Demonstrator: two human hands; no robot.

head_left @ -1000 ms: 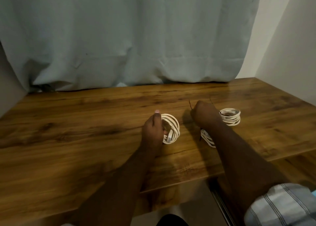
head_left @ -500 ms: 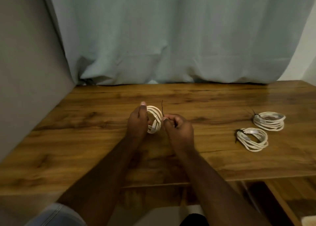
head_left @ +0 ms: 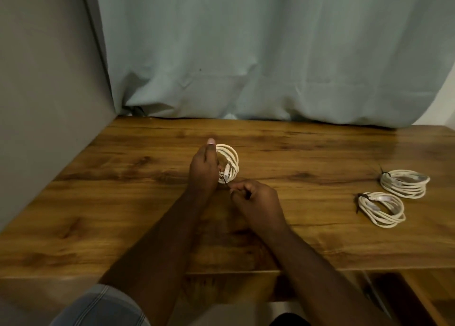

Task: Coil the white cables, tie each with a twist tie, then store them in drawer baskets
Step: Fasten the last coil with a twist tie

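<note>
Near the middle of the table (head_left: 123, 217), the left hand (head_left: 203, 170) grips a white coiled cable (head_left: 230, 163) held upright, fingers curled round its near side. The right hand (head_left: 256, 197) pinches a dark twist tie (head_left: 225, 179) just below the coil; the tie runs from the fingertips up to the bundle. One second ago the right hand was over by the two finished coils toward the right edge, picking up the tie; half a second ago the tie stood upright beside the coil. It now sits low against the loops, so the tie appears to be going round the bundle. Whether it is already threaded through cannot be told.

Two tied coils lie toward the right edge, well apart from the hands: the far tied coil (head_left: 405, 182) and the near tied coil (head_left: 381, 208), just beside each other, each with a dark tie at its left end.

Assessment: third cable coiled, tying under way, not yet twisted closed. Storage in baskets not begun; no drawer basket is identifiable in view.
</note>
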